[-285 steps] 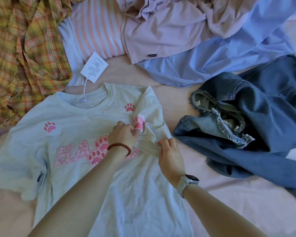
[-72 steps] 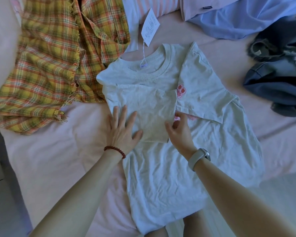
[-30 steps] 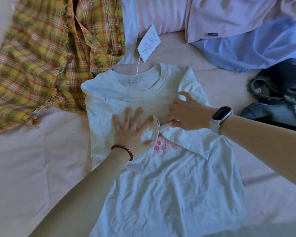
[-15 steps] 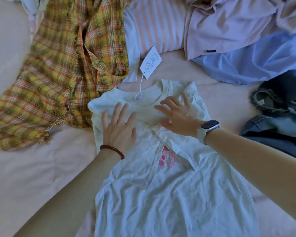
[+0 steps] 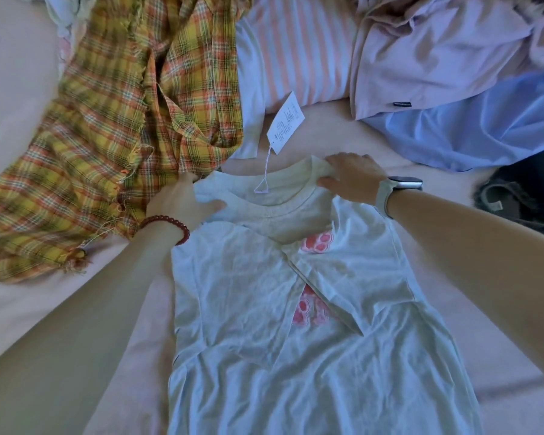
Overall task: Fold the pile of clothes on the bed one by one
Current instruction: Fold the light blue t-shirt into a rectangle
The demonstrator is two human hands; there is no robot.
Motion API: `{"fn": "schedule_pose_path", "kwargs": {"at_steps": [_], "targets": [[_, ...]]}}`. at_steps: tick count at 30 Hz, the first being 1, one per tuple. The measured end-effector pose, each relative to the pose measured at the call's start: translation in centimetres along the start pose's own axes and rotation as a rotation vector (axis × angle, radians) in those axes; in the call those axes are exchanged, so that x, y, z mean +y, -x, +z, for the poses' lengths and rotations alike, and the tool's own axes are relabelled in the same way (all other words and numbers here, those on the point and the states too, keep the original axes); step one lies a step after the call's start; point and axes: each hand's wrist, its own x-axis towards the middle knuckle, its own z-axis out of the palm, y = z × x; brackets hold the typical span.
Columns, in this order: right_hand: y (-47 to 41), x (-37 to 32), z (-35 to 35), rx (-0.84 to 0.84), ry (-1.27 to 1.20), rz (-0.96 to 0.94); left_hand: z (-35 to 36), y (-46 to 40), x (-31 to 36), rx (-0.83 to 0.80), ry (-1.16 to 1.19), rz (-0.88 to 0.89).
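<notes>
On the pale pink bed sheet [image 5: 471,350] lies a pale blue cotton T-shirt with pink paw prints [image 5: 311,340], neckline pointing away from the person and hem running out of the bottom of the view. Both of its sides are folded inward over the chest, so only parts of the pink print show in the gap between the two flaps. The left hand [image 5: 182,199], with a dark red bead bracelet [image 5: 167,226] on its wrist, grips the shirt's left shoulder corner, thumb on top of the cloth and fingers tucked beneath it. The right hand [image 5: 350,178], with a pale-strapped smartwatch [image 5: 396,189] on its wrist, pinches the right shoulder at the collar edge, fingers curled over the fabric. Between the hands the ribbed neckline lies flat, and a white paper hang tag [image 5: 285,120] on a thin string trails from the collar up onto the sheet.

Beyond the shirt sits the rest of the pile. A yellow and orange plaid shirt with frayed edges [image 5: 107,127] spreads across the upper left, its edge touching the left hand. Next to it is a pink and white striped garment [image 5: 302,51], then a crumpled lilac top [image 5: 437,54] resting on a light blue garment [image 5: 484,127]. At the right edge, a dark blue denim piece [image 5: 528,196] lies apart from the T-shirt.
</notes>
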Motion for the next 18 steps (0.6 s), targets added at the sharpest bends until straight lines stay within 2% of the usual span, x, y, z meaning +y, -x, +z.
{"fn": "schedule_pose_path", "kwargs": {"at_steps": [3,5,7,12,18], "targets": [[1.7,-0.3,0.2,0.175,-0.034,-0.054,0.3,1.2,-0.3,0.122,-0.009,0.238],[4.0,-0.2,0.5,0.386,-0.036,-0.208,0.6,2.9,-0.8,0.232,0.05,0.388],[6.9,0.0,1.0,0.519,-0.041,-0.331,1.1,5.3,-1.4,0.335,0.071,0.523],[15.0,1.1,4.1,0.514,0.036,-0.491,4.4,13.8,-3.9,0.43,0.092,0.7],[26.0,1.5,7.9,0.415,0.081,-0.545,8.7,24.7,-6.3,0.348,0.079,0.729]]}}
